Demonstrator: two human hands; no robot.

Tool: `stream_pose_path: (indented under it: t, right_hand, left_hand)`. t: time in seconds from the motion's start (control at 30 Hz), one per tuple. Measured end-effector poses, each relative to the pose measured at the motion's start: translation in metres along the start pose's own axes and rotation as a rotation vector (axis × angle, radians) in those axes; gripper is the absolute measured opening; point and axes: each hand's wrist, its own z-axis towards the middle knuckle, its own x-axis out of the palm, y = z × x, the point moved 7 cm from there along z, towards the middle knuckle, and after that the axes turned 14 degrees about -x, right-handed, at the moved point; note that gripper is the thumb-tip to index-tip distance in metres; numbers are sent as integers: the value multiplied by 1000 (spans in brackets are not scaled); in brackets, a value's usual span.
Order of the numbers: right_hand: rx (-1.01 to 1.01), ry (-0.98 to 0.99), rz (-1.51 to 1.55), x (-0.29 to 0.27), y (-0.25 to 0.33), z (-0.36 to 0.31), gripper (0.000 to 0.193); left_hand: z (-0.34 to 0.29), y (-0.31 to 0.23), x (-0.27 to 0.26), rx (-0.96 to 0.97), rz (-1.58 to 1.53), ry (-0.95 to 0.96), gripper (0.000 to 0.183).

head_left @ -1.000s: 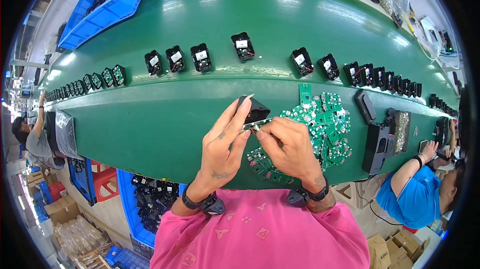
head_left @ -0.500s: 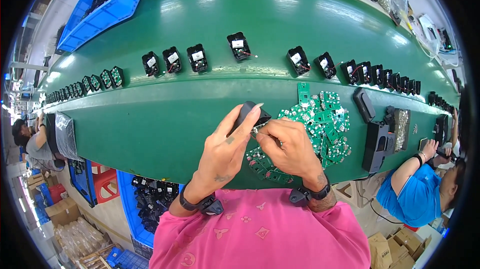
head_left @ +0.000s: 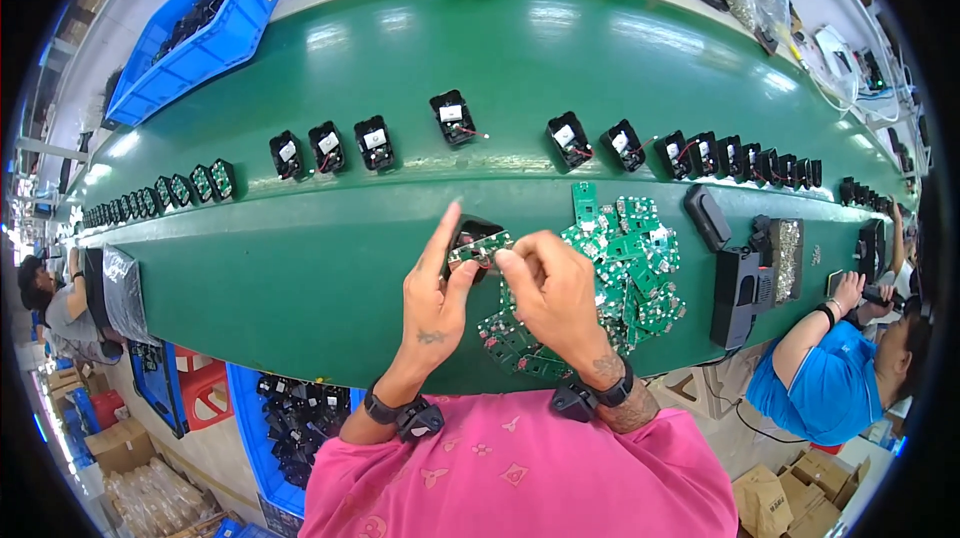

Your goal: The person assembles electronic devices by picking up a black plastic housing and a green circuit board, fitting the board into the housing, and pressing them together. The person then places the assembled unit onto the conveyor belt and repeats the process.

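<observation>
A small black plastic housing (head_left: pixel 476 229) is held in front of me over the green bench, its open side facing up. My left hand (head_left: pixel 431 313) grips it from the left, with the index finger stretched up along its side and the thumb at the front. A green circuit board (head_left: pixel 479 252) lies tilted across the housing's opening. My right hand (head_left: pixel 552 296) pinches the right end of that board between thumb and fingers. Close to my right hand is a heap of loose green circuit boards (head_left: pixel 630 258). Whatever lies beneath the board in the housing is mostly hidden.
Open black housings (head_left: pixel 375 142) with white parts stand in a row along the bench (head_left: pixel 300 278). Board-fitted housings (head_left: pixel 221 178) line the left. Blue crates (head_left: pixel 190 68) sit far left and below. A black device (head_left: pixel 737 298) stands right, near a co-worker (head_left: pixel 830 378).
The housing has turned open side up, and the circuit board now shows across its opening. My left index finger has straightened. The whole view has shifted slightly.
</observation>
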Motion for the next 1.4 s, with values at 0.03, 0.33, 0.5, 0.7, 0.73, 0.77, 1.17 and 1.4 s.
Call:
stream_pose_path:
  t: [0.03, 0.33, 0.5, 0.7, 0.73, 0.77, 1.17, 1.4]
  right_hand:
    - [63, -30, 14, 0, -6, 1, 23]
    - [203, 29, 227, 2, -37, -19, 14]
    - [-166, -89, 94, 4, 4, -6, 12]
    - [83, -53, 220, 2, -33, -12, 25]
    - [162, -54, 269, 1, -40, -14, 27]
    - [192, -54, 328, -1, -45, -13, 28]
    - [148, 213, 199, 3, -26, -9, 31]
    - [98, 219, 173, -2, -17, -4, 28]
  left_hand:
    - [2, 4, 1, -71, -150, 32, 53]
    - [10, 6, 8, -225, 59, 422, 62]
    - [13, 14, 12, -174, 69, 273, 58]
    - [11, 15, 16, -93, 125, 251, 59]
    - [11, 12, 16, 33, 210, 209, 59]
    - [10, 5, 16, 161, 296, 172, 59]
    - [11, 8, 15, -13, 78, 19, 54]
    - [1, -15, 19, 287, 215, -31, 55]
